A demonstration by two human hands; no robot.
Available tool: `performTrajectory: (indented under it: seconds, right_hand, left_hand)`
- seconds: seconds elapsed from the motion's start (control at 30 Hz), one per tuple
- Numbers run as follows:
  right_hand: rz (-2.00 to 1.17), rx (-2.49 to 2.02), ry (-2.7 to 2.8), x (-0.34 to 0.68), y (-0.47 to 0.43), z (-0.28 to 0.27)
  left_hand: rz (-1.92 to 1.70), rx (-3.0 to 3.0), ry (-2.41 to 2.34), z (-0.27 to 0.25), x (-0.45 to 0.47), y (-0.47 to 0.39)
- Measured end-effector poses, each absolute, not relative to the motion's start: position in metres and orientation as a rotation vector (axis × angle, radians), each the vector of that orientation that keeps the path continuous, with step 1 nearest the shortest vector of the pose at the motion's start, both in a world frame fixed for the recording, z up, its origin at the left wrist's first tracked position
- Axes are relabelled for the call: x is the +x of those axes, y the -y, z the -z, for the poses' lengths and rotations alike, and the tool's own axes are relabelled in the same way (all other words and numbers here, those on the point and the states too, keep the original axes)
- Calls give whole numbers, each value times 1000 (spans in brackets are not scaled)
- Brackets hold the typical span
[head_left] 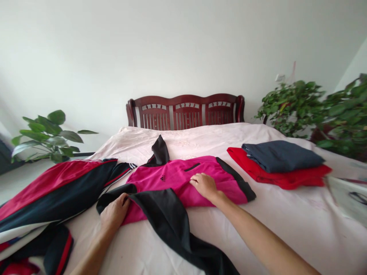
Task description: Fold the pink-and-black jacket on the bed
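A magenta jacket (172,173) with dark grey sleeves lies spread on the bed, collar end to the left and hem to the right. My left hand (114,210) is closed on it at the dark shoulder by the collar; the fingertips are partly hidden in the cloth. Curled fingers of my right hand (205,186) pinch the front of the jacket below its dark pocket slit. One sleeve (172,208) trails toward me between my arms, and the other sticks out toward the headboard.
Red and navy sports clothes (77,183) lie in a loose pile at left. Folded dark blue cloth (282,156) rests on folded red cloth (289,181) at right. A pale sheet (289,217) covers the bed before a wooden headboard (186,110). Leafy plants (292,107) stand beside it.
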State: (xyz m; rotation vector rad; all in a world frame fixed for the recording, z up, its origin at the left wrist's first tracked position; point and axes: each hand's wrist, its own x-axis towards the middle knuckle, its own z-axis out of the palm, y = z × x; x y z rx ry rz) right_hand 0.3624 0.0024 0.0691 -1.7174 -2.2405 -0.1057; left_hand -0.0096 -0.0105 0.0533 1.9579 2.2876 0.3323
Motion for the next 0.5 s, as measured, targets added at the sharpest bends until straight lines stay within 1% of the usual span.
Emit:
performTrajectory:
  seconds: [0.1, 0.2, 0.23, 0.3, 0.43, 0.5]
  right_hand:
    - [108, -1761, 2201, 363, -7, -73]
    - [137, -1675, 2149, 365, 18, -84]
    - [98, -1639, 2107, 367, 32, -88]
    - [-136, -1604, 2038, 373, 65, -95]
    - [-869, -1641, 2062, 384, 131, -92]
    - [-1063, -1595, 2101, 381, 154, -87]
  left_hand:
    - [-332, 1972, -2295, -53, -9, 10]
    - [-326, 1987, -2292, -53, -8, 11]
    - [-326, 1989, -2288, -52, -8, 11]
    - [-331, 1990, -2277, -52, -8, 11]
    - [-333, 1993, -2273, -51, -7, 10]
    - [-330, 1993, -2276, -51, -7, 11]
